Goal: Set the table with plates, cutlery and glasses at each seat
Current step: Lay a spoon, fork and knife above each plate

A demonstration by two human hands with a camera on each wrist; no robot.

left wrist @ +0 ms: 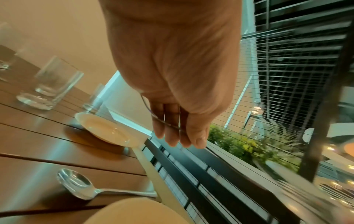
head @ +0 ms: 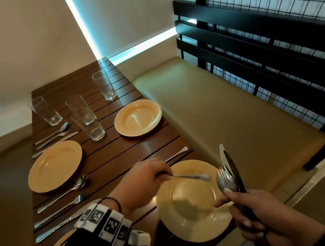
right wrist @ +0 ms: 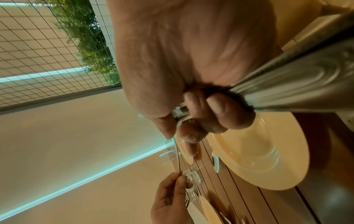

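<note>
Over the near right yellow plate (head: 195, 213), my left hand (head: 161, 175) pinches one blurred steel utensil (head: 194, 177) by its end. In the left wrist view that hand (left wrist: 178, 131) has the thin utensil (left wrist: 160, 119) edge-on across its fingers. My right hand (head: 243, 210) grips a bundle of cutlery (head: 229, 173), fork, spoon and knives pointing up, just right of the plate. The right wrist view has the right hand (right wrist: 191, 121) curled round the handles and the left hand (right wrist: 172, 195) below it. A spoon (head: 176, 154) lies beyond the plate.
The slatted wooden table (head: 119, 151) also bears a far right plate (head: 138, 118), a left plate (head: 55, 166) with cutlery sets (head: 63, 202) on both sides, and several glasses (head: 89, 123). A padded bench (head: 219, 113) with a black railing runs along the right.
</note>
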